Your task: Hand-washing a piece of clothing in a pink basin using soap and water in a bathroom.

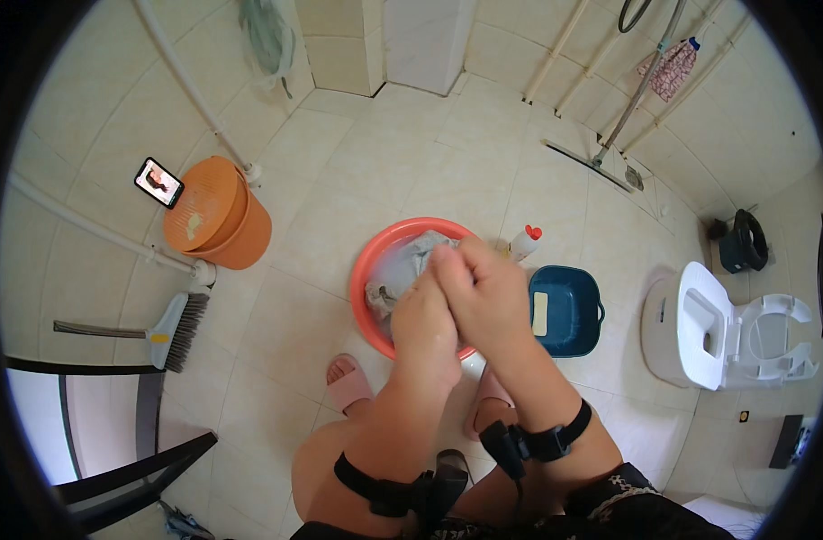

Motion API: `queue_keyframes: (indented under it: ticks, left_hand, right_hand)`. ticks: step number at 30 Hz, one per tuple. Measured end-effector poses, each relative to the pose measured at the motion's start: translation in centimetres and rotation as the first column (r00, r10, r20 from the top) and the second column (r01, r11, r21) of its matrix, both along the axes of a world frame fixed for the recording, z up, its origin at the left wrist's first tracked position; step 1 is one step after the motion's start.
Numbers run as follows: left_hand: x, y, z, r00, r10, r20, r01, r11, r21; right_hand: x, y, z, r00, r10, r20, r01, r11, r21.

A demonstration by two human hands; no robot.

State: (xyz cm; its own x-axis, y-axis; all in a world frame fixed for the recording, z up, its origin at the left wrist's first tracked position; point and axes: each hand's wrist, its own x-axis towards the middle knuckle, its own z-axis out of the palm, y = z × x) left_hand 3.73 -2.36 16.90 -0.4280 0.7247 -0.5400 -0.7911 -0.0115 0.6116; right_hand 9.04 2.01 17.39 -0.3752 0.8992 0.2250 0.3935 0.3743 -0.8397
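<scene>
My left hand (421,317) and my right hand (487,293) are pressed together with curled fingers, raised above a round coral-red basin (364,260). Whether anything is held between them is hidden. Below, cloudy, sudsy water (392,265) fills part of the basin. A light grey cloth (430,241) lies near its far side. Another bunched greyish-brown cloth (380,298) rests against the left wall. My hands and wrists cover the basin's right part. Each forearm wears a black strap with a small device.
Right of the basin sit a white bottle with a red cap (523,243) and a dark blue tub (565,273) holding a pale yellow bar (540,313). An orange lidded bucket (246,236) carries a phone (159,183). A broom (172,334), floor squeegee (587,166) and white toilet seat unit (681,324) surround.
</scene>
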Motion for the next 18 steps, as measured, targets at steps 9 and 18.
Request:
queue_keyframes:
  ticks: [9,18]
  left_hand:
    - [1.4,0.3,-1.3,0.991,0.057,0.118,-0.049,0.996,-0.071]
    - [0.6,-0.6,-3.6,0.960,-0.070,0.270,0.057,0.997,0.057]
  right_hand:
    - [0.2,1.8,-2.3,0.997,0.058,-0.045,-0.065,0.981,-0.182]
    - [0.8,-1.1,-0.6,0.986,0.117,0.119,-0.112,0.993,-0.048]
